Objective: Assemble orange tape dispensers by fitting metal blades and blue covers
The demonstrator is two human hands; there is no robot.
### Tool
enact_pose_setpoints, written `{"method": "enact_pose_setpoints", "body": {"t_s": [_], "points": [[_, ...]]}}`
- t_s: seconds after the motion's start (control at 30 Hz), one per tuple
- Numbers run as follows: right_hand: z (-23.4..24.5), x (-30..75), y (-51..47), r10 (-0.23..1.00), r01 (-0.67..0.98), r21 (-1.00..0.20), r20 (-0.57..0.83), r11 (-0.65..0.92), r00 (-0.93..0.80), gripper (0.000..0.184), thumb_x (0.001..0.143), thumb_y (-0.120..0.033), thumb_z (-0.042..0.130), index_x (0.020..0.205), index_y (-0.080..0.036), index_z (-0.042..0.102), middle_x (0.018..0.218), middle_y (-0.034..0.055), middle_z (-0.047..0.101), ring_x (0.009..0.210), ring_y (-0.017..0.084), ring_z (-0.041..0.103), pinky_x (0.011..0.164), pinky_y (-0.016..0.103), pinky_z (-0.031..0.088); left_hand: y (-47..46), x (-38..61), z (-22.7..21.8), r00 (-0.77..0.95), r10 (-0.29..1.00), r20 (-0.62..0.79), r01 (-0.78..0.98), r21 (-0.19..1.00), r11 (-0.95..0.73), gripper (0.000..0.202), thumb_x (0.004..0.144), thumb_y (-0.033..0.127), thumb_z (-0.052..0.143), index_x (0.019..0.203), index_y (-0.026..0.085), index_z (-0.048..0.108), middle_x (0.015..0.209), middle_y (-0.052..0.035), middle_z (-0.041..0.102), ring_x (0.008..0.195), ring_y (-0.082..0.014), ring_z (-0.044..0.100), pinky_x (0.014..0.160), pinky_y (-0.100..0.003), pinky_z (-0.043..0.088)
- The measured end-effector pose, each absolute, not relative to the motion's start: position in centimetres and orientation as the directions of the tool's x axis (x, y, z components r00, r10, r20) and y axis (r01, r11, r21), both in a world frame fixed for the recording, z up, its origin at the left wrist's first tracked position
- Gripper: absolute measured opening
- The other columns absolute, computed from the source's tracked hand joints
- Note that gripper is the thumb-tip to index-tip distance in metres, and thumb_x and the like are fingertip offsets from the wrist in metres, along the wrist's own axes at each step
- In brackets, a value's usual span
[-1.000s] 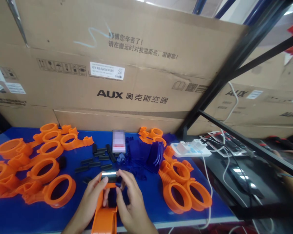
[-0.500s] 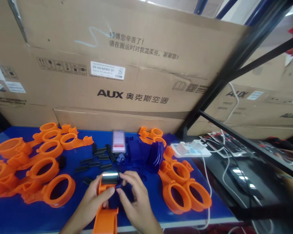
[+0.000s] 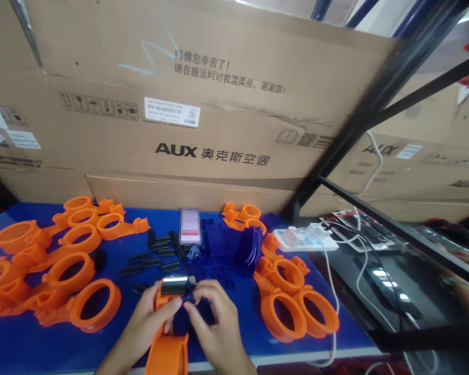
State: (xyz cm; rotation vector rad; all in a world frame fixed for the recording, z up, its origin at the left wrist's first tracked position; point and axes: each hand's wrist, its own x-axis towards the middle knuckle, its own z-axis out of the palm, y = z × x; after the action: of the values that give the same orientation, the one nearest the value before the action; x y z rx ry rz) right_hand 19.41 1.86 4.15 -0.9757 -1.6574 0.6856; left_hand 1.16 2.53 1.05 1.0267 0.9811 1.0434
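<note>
My left hand point(image 3: 146, 312) is wrapped round an orange plastic tape dispenser point(image 3: 167, 355), its ring end toward me. At its far end sits a black roller point(image 3: 174, 287), with a bright toothed strip along the top edge. My right hand point(image 3: 218, 319) pinches a small dark blue plastic piece point(image 3: 188, 295) against the right end of the dispenser's head. Fingertips of both hands nearly meet there. How the blue piece fits on the dispenser is partly hidden by my fingers.
Orange dispenser frames point(image 3: 94, 306) lie at left, more frames point(image 3: 283, 312) at right. Behind my hands are black rollers point(image 3: 150, 263), dark blue parts point(image 3: 219, 245) and a blurred-out card point(image 3: 190, 226). A white power strip point(image 3: 305, 239) with cables stands at right, cartons point(image 3: 219, 125) behind.
My right fingers and the small blue piece have shifted slightly left, closer in against the dispenser's head. My left hand keeps its hold, almost still.
</note>
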Motion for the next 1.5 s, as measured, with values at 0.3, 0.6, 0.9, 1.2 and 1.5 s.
{"method": "enact_pose_setpoints", "body": {"t_s": [0.3,0.6,0.9,1.2,1.5], "points": [[3.1,19.3,2.0,0.895,0.232,-0.864,0.431,0.446,-0.117,0.012,0.090,-0.020,0.073,0.092,-0.023,0.061,0.080,-0.0014,0.057,0.074,0.016,0.057,0.070,0.028,0.046,2.2,0.7,0.9,0.254,0.956,-0.147,-0.198,0.960,0.200,0.028,0.093,0.040,0.069,0.107,0.017,0.062,0.057,0.0075,0.055,0.051,-0.0110,0.051,0.056,-0.024,0.042],[4.4,20.7,3.0,0.868,0.334,-0.812,0.378,0.478,-0.323,0.026,0.091,-0.028,0.074,0.080,-0.023,0.051,0.074,-0.0030,0.057,0.069,0.014,0.053,0.066,0.026,0.041,2.4,0.6,0.5,0.284,0.950,-0.125,-0.194,0.963,0.185,0.033,0.093,0.041,0.069,0.111,0.016,0.061,0.053,0.0074,0.055,0.049,-0.0116,0.049,0.054,-0.025,0.038],[6.5,21.9,3.3,0.783,0.380,-0.727,0.348,0.572,-0.515,0.018,0.089,-0.016,0.064,0.084,-0.024,0.049,0.079,-0.0013,0.060,0.071,0.015,0.054,0.065,0.025,0.041,2.2,0.9,1.0,0.274,0.951,-0.146,-0.171,0.965,0.198,0.031,0.090,0.041,0.072,0.108,0.017,0.063,0.055,0.0066,0.055,0.049,-0.0113,0.049,0.053,-0.024,0.039],[7.6,22.4,4.0,0.811,0.341,-0.806,0.265,0.483,-0.522,0.027,0.093,-0.024,0.068,0.072,-0.023,0.051,0.068,-0.0046,0.059,0.061,0.013,0.053,0.059,0.024,0.041,2.2,0.8,1.4,0.282,0.948,-0.146,-0.152,0.969,0.194,0.029,0.090,0.038,0.073,0.107,0.019,0.061,0.056,0.0063,0.056,0.051,-0.0120,0.050,0.054,-0.024,0.042],[7.2,21.8,4.1,0.817,0.324,-0.821,0.264,0.469,-0.513,0.027,0.095,-0.029,0.068,0.073,-0.022,0.054,0.070,-0.0035,0.061,0.063,0.013,0.054,0.059,0.024,0.041,2.2,0.9,1.3,0.290,0.948,-0.134,-0.188,0.963,0.194,0.019,0.091,0.029,0.069,0.105,0.017,0.063,0.055,0.0058,0.057,0.051,-0.0112,0.050,0.055,-0.024,0.040]]}}
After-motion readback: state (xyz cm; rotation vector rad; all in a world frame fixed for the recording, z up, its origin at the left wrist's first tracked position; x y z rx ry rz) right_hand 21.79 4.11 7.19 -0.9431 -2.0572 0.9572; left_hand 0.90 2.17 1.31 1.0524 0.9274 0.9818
